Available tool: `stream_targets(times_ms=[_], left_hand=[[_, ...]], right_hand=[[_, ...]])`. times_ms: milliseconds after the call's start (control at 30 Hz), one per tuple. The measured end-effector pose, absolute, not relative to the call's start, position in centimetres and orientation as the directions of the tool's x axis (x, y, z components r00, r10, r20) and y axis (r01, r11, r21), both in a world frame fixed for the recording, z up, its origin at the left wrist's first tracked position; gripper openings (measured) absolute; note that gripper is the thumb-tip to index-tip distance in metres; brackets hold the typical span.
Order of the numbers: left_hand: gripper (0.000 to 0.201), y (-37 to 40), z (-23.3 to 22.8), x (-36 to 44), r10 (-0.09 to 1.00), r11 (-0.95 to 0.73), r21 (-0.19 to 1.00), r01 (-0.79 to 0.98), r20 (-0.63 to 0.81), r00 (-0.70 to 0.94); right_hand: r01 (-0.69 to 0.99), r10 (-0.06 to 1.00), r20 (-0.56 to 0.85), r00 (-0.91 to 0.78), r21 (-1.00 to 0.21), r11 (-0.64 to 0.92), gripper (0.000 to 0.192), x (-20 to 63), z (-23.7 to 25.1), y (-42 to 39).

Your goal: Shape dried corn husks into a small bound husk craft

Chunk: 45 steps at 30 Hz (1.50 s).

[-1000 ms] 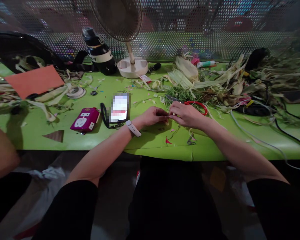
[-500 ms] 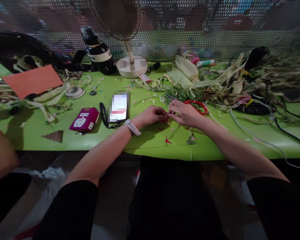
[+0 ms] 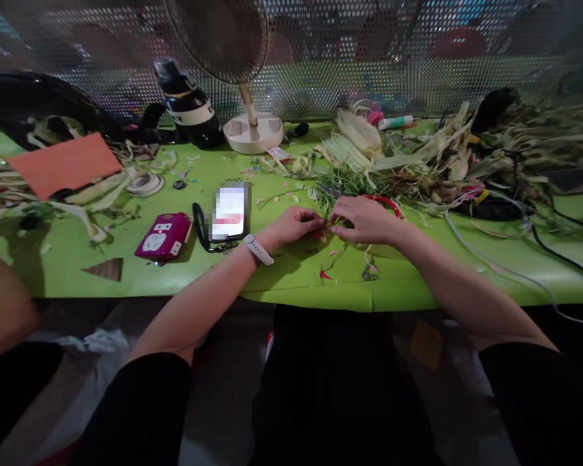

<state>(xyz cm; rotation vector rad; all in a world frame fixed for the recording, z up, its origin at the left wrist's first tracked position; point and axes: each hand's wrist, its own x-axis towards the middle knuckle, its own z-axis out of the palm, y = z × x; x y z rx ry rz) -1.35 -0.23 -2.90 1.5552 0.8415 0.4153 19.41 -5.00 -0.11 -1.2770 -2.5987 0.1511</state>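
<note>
My left hand [image 3: 298, 224], below a white wristband [image 3: 258, 250], pinches something small and reddish over the green table [image 3: 291, 285]; its kind is too small to make out. Close by on the right, my right hand [image 3: 362, 220] has its fingers curled toward the same spot, fingertips near a thin greenish strand. What the right fingers hold, if anything, I cannot make out. Behind my right hand lie red-handled scissors [image 3: 383, 202], partly covered by it. Green shreds and dried husks [image 3: 359, 139] are heaped beyond. Small red scraps [image 3: 325, 274] lie nearer the table's front edge.
Left of my hands are a phone [image 3: 230, 210] and a magenta socket block [image 3: 164, 237]. A fan [image 3: 252, 133], a black bottle [image 3: 194, 113] and an orange card [image 3: 68, 165] stand or lie farther back. A white cable [image 3: 490, 259] crosses the right side. Another person's arm [image 3: 2, 304] shows at left.
The fingers of my right hand have parted slightly from my left fingertips and spread a little. My left hand stays almost in place. The view has shifted slightly.
</note>
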Motion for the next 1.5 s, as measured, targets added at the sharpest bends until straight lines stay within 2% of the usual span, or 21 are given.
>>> stream_targets(times_ms=[133, 267, 600, 767, 867, 933, 1033, 1100, 1233, 1333, 1500], left_hand=[[0.020, -0.2, -2.8, -1.5, 0.720, 0.038, 0.964, 0.262, -0.208, 0.663], [0.016, -0.1, -2.8, -1.5, 0.724, 0.030, 0.966, 0.257, -0.198, 0.661], [0.006, -0.1, -2.7, -1.7, 0.717, 0.164, 0.967, 0.196, -0.253, 0.649], [0.012, 0.1, -2.8, -1.9, 0.716, 0.143, 0.971, 0.194, -0.236, 0.657], [0.014, 0.0, -2.8, -2.0, 0.718, 0.146, 0.972, 0.185, -0.233, 0.656], [0.017, 0.0, -2.8, -2.0, 0.719, 0.145, 0.974, 0.176, -0.226, 0.657], [0.021, 0.0, -2.7, -2.1, 0.718, 0.153, 0.976, 0.155, -0.218, 0.662], [0.024, 0.0, -2.7, -2.2, 0.715, 0.165, 0.976, 0.143, -0.218, 0.664], [0.027, 0.0, -2.8, -2.4, 0.707, 0.195, 0.974, 0.115, -0.221, 0.672], [0.028, -0.1, -2.7, -2.4, 0.711, 0.195, 0.974, 0.116, -0.222, 0.667], [0.029, -0.2, -2.3, -2.5, 0.725, 0.190, 0.973, 0.134, -0.231, 0.649]], right_hand=[[0.760, 0.782, 0.167, -0.601, -0.182, 0.624, 0.019, 18.9, -0.3, -5.2], [0.734, 0.771, 0.188, -0.609, -0.236, 0.637, 0.017, 18.9, -0.7, -4.9], [0.605, 0.702, 0.217, -0.678, -0.377, 0.701, 0.013, 19.1, -0.9, -5.3], [0.593, 0.701, 0.198, -0.685, -0.409, 0.694, 0.012, 19.1, -1.2, -5.2], [0.611, 0.750, 0.250, -0.613, -0.452, 0.650, 0.011, 19.1, -1.2, -4.9], [0.634, 0.805, 0.280, -0.523, -0.503, 0.587, 0.017, 18.9, -1.3, -4.7], [0.647, 0.865, 0.195, -0.461, -0.594, 0.479, 0.029, 18.4, -1.4, -4.6], [0.647, 0.880, 0.148, -0.451, -0.625, 0.436, 0.029, 18.0, -1.5, -4.6], [0.628, 0.893, 0.138, -0.429, -0.665, 0.405, 0.029, 17.8, -1.6, -4.5], [0.609, 0.877, 0.149, -0.457, -0.666, 0.430, 0.027, 18.1, -2.0, -4.2], [0.621, 0.834, 0.220, -0.506, -0.578, 0.529, 0.016, 18.5, -2.8, -3.5]])
